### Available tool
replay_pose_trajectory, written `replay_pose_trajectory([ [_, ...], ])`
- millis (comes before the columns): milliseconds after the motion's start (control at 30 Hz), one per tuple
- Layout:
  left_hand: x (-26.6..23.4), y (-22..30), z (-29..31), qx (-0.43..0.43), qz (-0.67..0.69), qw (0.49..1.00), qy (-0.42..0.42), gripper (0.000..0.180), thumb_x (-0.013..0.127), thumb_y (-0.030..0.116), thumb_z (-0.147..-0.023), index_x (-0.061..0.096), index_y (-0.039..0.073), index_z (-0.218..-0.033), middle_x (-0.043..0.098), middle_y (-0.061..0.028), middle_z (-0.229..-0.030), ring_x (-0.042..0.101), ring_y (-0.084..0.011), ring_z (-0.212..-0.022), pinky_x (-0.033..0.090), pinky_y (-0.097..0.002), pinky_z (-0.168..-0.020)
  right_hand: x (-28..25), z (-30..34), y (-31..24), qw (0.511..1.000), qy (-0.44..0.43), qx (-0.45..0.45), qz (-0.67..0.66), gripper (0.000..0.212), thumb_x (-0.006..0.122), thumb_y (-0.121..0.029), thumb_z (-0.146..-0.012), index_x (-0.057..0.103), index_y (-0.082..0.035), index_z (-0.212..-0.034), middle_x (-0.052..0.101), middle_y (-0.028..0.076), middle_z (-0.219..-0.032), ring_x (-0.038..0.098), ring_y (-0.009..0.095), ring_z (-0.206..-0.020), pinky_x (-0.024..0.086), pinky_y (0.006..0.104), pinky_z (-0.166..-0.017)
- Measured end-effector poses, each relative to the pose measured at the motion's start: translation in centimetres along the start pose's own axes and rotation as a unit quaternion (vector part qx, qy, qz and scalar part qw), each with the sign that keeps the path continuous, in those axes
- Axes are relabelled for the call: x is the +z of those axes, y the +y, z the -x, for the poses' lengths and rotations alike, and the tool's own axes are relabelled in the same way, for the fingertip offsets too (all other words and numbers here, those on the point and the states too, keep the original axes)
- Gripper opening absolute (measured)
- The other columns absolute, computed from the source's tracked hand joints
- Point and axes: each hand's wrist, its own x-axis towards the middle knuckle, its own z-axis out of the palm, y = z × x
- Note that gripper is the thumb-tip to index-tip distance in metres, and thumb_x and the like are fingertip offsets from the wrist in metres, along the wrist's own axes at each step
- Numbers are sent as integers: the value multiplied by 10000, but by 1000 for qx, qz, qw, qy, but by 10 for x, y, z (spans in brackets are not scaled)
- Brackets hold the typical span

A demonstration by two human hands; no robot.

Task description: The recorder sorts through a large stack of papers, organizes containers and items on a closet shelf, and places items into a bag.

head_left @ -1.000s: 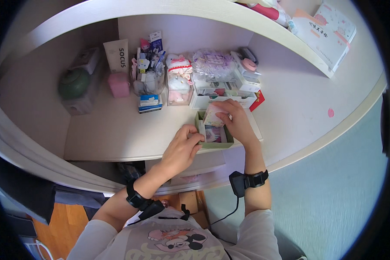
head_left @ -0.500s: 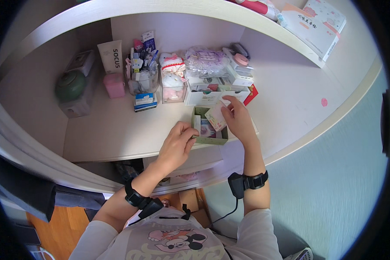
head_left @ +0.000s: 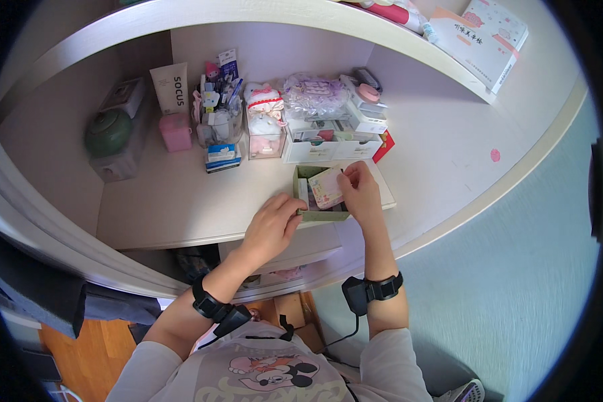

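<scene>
Near the shelf's front edge stands a small green open-topped box [head_left: 323, 216]. My left hand [head_left: 272, 224] grips its front left corner, fingers bent over the rim. My right hand [head_left: 360, 191] pinches the right edge of a pale square card or notepad [head_left: 326, 189] with a floral print. The card lies tilted over the box opening and covers most of what is inside. A narrow white item [head_left: 303, 190] shows along the box's left wall.
Behind the box is a white organizer [head_left: 300, 153] holding small items. To its left stand a clear bin of plush toys [head_left: 266, 144], a pen holder [head_left: 220, 130], blue-and-white packets [head_left: 222, 158], a pink container [head_left: 175, 132] and a white tube [head_left: 171, 88]. An upper shelf [head_left: 382, 37] curves overhead.
My right hand has come down and slightly left, bringing the card lower and flatter over the green box. My left hand keeps its hold on the box corner.
</scene>
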Motion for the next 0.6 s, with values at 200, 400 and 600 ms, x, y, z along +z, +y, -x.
replay_pose_trajectory([
  [200,-1,-1,0,7,6,1000,3,183,555,20,-753,544,56,-933,504,-118,-829,520,-288,-747,421,-361,-675,-5,-1,-8,993,72,-57,72,160,572,-155,-737,490,-33,-800,570,123,-670,553,299,-631,408,415,-587],
  [400,0,-1,1,4,0,1000,0,195,555,20,-751,544,60,-942,505,-118,-828,516,-297,-764,421,-368,-683,-1,-1,-7,939,95,-220,249,137,578,-130,-712,494,-52,-787,533,101,-701,529,290,-708,362,401,-633],
  [600,0,-2,0,22,-3,1000,11,218,547,14,-749,542,63,-961,503,-118,-822,511,-298,-758,421,-372,-680,-3,4,-8,959,71,-184,205,235,618,-246,-752,500,-50,-807,534,102,-779,524,297,-695,358,405,-633],
])
